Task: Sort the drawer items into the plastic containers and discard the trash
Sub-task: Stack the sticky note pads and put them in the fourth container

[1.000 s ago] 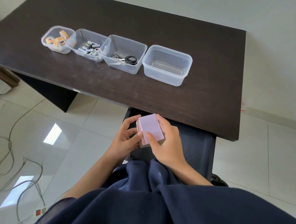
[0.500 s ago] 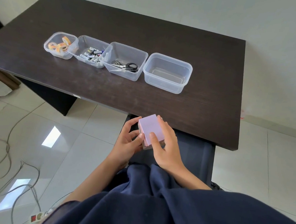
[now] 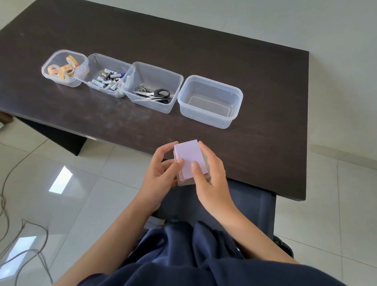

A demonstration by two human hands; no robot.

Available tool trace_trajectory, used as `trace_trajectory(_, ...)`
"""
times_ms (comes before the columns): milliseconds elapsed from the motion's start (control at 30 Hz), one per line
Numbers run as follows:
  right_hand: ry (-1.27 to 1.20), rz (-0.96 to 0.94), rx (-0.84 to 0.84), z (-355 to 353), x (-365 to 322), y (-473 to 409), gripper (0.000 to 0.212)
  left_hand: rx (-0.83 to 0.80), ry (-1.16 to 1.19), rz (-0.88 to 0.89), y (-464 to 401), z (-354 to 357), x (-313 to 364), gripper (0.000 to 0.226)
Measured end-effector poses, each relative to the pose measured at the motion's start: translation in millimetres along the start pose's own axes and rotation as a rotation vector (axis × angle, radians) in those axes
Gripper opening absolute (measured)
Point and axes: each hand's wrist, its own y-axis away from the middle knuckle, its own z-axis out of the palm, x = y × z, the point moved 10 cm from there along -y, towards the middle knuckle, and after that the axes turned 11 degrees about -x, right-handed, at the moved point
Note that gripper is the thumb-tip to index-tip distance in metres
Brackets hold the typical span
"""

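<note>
While both hands, left hand (image 3: 159,174) & right hand (image 3: 211,180), clasp the lilac sticky-note pad (image 3: 189,159) at the desk's near edge, the empty container (image 3: 208,119) sits ahead, slightly right; prob. right hand nearer.

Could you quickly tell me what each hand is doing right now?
Left hand: closed on the purple notepad stack.
Right hand: closed on the same stack.

Table (image 3: 55,24) left corner cut by frame edge; pad stack (image 3: 189,159) lower layers hidden behind fingers (image 3: 199,174); battery (image 3: 106,80) labels unreadable.
</note>
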Motion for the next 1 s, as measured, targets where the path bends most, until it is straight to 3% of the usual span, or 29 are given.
trace_trajectory(267, -0.29, 0.072, -0.11, -5.7, -16.9, -69.7, 0.064, -0.15, -0.059, -0.034, -61.5, -26.0, 42.8, 0.031)
trace_trajectory(467, -0.388, 0.063, 0.112, -22.7, -30.4, -110.4, 0.047, -0.344, -0.129, -0.065, -121.8, -31.5, 73.5, 0.03)
trace_trajectory(567, -0.445, 0.096, 0.231, -33.7, -28.7, -128.0, 0.045, -0.388, -0.276, 0.001, -149.9, -32.7, 92.5, 0.036)
trace_trajectory(800, -0.321, 0.201, 0.391, -68.0, -28.5, -171.7, 0.042, -0.25, -0.787, 0.099, -202.8, -82.2, 103.6, 0.047)
trace_trajectory(900, -0.214, 0.248, 0.338, -72.8, -29.4, -191.8, 0.042, -0.302, -0.95, 0.125, -213.1, -87.4, 94.7, 0.044)
trace_trajectory(1000, -0.101, 0.295, 0.225, -65.7, -28.1, -213.7, 0.043, -0.412, -0.968, 0.083, -216.9, -83.6, 79.7, 0.045)
